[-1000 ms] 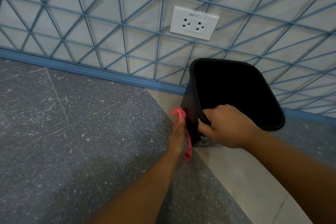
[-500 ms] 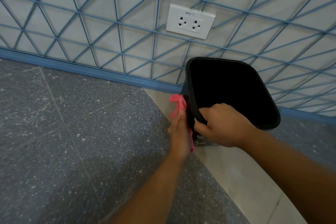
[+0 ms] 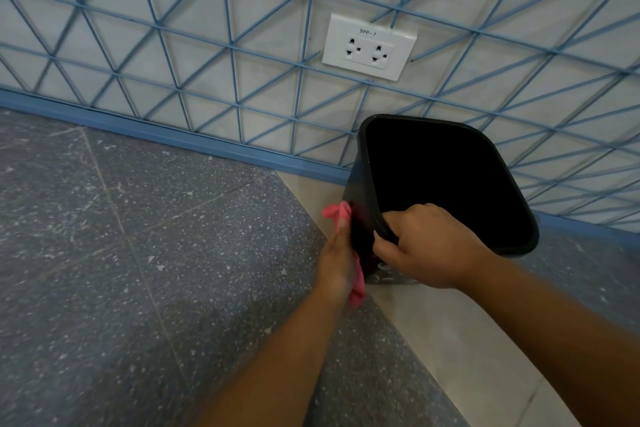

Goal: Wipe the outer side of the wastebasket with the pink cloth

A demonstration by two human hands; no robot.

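Note:
A black plastic waste bin (image 3: 446, 180) stands on the floor by the wall, its dark inside facing me. My right hand (image 3: 426, 246) grips the bin's near rim, fingers curled over the edge. My left hand (image 3: 337, 260) presses a pink cloth (image 3: 337, 213) flat against the bin's outer left side. Part of the cloth hangs out below the hand at the wrist.
A white double wall socket (image 3: 369, 47) sits above the bin on a wall (image 3: 173, 28) patterned with blue lines. A blue skirting strip (image 3: 156, 133) runs along its foot. Grey speckled floor (image 3: 138, 270) lies to the left, a pale floor strip (image 3: 450, 340) under the bin.
My left hand with the pink cloth slid up the bin's side and has come a little back down. The right hand keeps its grip on the rim.

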